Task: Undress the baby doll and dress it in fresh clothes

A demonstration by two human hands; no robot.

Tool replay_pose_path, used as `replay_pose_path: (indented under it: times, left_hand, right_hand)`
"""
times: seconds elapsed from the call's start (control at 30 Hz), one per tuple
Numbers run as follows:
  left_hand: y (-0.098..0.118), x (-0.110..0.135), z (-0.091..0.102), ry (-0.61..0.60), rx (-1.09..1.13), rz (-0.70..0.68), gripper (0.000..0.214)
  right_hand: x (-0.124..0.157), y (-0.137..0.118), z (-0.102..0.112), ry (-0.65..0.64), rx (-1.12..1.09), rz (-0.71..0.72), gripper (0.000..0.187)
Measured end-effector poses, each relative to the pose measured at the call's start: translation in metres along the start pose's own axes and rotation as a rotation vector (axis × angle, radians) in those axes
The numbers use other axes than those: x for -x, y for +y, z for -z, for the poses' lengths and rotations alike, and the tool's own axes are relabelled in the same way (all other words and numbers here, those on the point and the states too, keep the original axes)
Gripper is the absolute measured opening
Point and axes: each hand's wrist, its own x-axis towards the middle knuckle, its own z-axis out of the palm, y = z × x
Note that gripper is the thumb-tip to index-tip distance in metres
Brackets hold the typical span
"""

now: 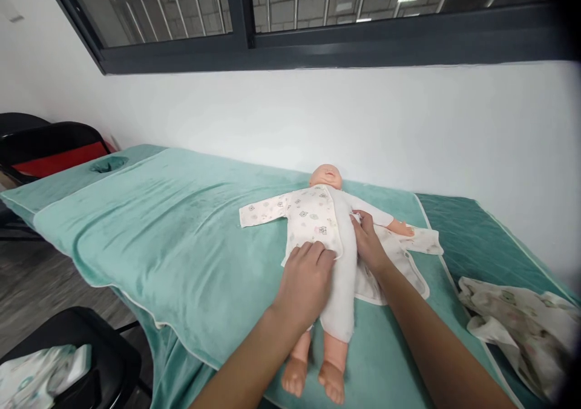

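Observation:
A baby doll (327, 176) lies on its back on a teal-covered table (172, 233), head toward the wall, bare feet toward me. It wears a white bodysuit under a printed cream jacket (308, 215). The jacket's left flap is folded over the doll's chest; the right flap (399, 258) lies spread out on the cover. My left hand (305, 276) lies flat, fingers together, on the lower edge of the closed flap. My right hand (367, 239) rests at the doll's side, fingers pinched on a bit of white cloth at the jacket's edge.
A crumpled printed garment (517, 324) lies at the table's right end. A black chair (77, 360) at lower left carries folded cloth (40, 373). Another black chair with a red seat (54, 155) stands at far left. White wall and a dark-framed window are behind.

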Motion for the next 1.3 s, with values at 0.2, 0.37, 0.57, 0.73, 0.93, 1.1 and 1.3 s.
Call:
replay_pose_path:
  times: [0.2, 0.37, 0.57, 0.73, 0.93, 1.1, 1.3]
  left_hand:
    - [-0.013, -0.020, 0.004, 0.056, 0.195, 0.000, 0.028]
    - [-0.040, -0.077, -0.011, 0.042, 0.109, 0.008, 0.039]
    - [-0.033, -0.150, -0.021, -0.170, 0.045, -0.080, 0.039]
    - [0.019, -0.185, -0.044, -0.327, -0.066, -0.293, 0.028]
    - [0.068, -0.208, -0.097, -0.633, -0.131, -0.328, 0.032]
    - [0.062, -0.225, -0.106, -0.640, -0.163, -0.309, 0.027]
    - [0.039, -0.231, -0.089, -0.570, -0.197, -0.338, 0.030]
  right_hand:
    - [0.004, -0.007, 0.001, 0.006, 0.051, 0.018, 0.049]
    - [-0.001, -0.012, 0.031, 0.113, 0.228, 0.009, 0.043]
    - [-0.013, 0.000, 0.096, 0.282, 0.762, -0.240, 0.029]
    - [-0.015, 0.010, 0.115, 0.139, 0.991, -0.340, 0.027]
    - [-0.019, 0.007, 0.107, 0.051, 0.944, -0.384, 0.027]
    - [-0.017, 0.002, 0.096, -0.027, 0.886, -0.378, 0.043]
    - [-0.017, 0.006, 0.090, -0.089, 0.818, -0.311, 0.040]
